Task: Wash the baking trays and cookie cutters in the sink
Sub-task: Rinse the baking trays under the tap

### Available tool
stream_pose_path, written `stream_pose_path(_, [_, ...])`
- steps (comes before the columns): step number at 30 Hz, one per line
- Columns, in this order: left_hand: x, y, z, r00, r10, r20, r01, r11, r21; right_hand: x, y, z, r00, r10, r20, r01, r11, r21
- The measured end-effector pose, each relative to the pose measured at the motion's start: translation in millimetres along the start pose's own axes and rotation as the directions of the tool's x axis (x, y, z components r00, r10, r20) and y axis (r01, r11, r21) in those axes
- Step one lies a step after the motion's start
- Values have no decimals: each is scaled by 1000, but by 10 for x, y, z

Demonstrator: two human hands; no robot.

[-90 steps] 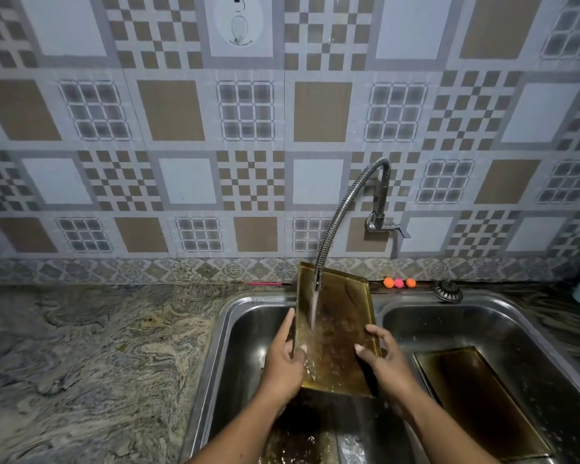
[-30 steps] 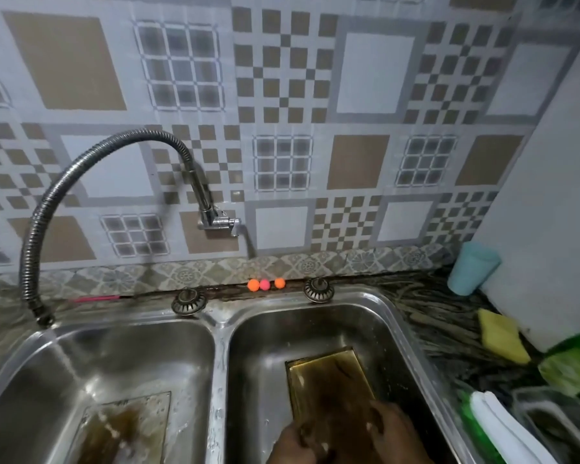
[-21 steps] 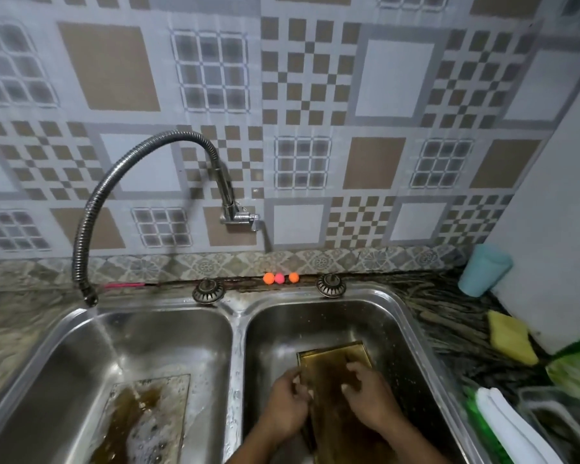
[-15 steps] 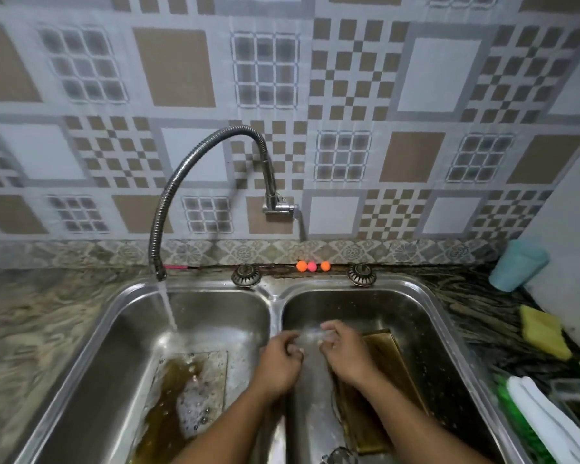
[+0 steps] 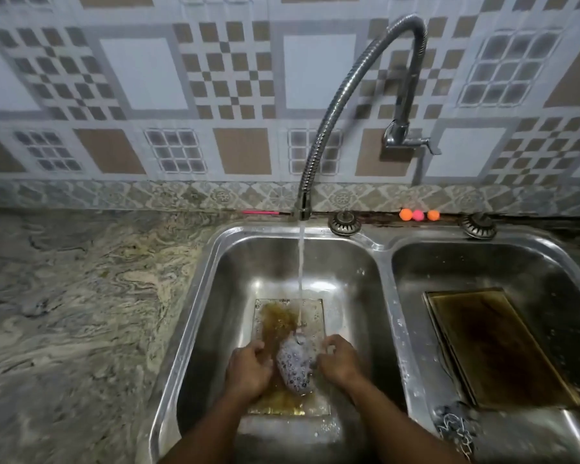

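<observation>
A brown-stained baking tray point(image 5: 275, 316) lies flat on the floor of the left sink basin point(image 5: 221, 296), with water from the flexible faucet point(image 5: 335, 105) falling onto it. Just above that tray, my left hand point(image 5: 248, 366) and my right hand point(image 5: 340, 360) hold a small pale, foam-speckled object point(image 5: 297, 366) between them under the stream; what it is I cannot tell. A second dark, stained tray point(image 5: 496, 346) lies in the right basin. Small metal cookie cutters point(image 5: 456, 426) sit in the right basin's front left corner.
Two metal strainer plugs point(image 5: 345, 223) point(image 5: 478, 226) and three small orange and pink balls point(image 5: 418, 215) sit on the sink's back ledge. A marbled stone counter point(image 5: 81, 313) stretches to the left. A tiled wall rises behind the sink.
The rinsed tray now lies in the left basin. Both hands reached into the right basin, lifted out a small pale object, and carried it left under the running water.
</observation>
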State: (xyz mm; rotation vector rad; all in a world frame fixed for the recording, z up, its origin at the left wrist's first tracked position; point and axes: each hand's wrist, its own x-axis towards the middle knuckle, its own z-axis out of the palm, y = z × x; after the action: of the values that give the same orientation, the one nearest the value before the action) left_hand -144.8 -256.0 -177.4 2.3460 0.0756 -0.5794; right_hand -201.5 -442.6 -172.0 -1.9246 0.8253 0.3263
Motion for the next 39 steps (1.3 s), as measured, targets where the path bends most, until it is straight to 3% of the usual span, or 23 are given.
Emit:
stream_pose_path(2, [19,-162,17,999,-15,48,16,1000,-25,74,99,178,999,40,21,-39,999,-10])
stream_pose_path(9, [214,-433,136,996,-50,80,57,995,-83,160,217,357,986,80,-143,-88,995,-53])
stream_pose_path(14, [315,-538,174,998,-45,37,47,997,-61,138,273,312,990,108,-90,-106,994,25])
stream_pose_path(18, [322,-371,74,998,-56,37,60,994,-97,133,206,237,993,115,-24,-111,987,116])
stream_pose_path(21, [313,-294,15,998,-46,52,51,994,-100,113,114,163,994,79,-82,-66,988,143])
stream_pose_path(24, [273,-165,-57,996,-45,77,53,994,-99,75,-30,38,985,44,-167,-27,994,104])
stream_pose_path(31, [142,221,-186,974,-65,219,73,997,-31,-50,-269,-348,971,106,-215,-105,994,15])
stream_pose_path(34, [74,338,-162,945,-61,322,92,993,-80,-176,-434,-521,974,21,-226,-32,999,-43])
stream_pose_path(39, [-152,678,-109,922,-4,387,117,956,-268,-599,-829,-766,914,-308,-263,248,940,-236])
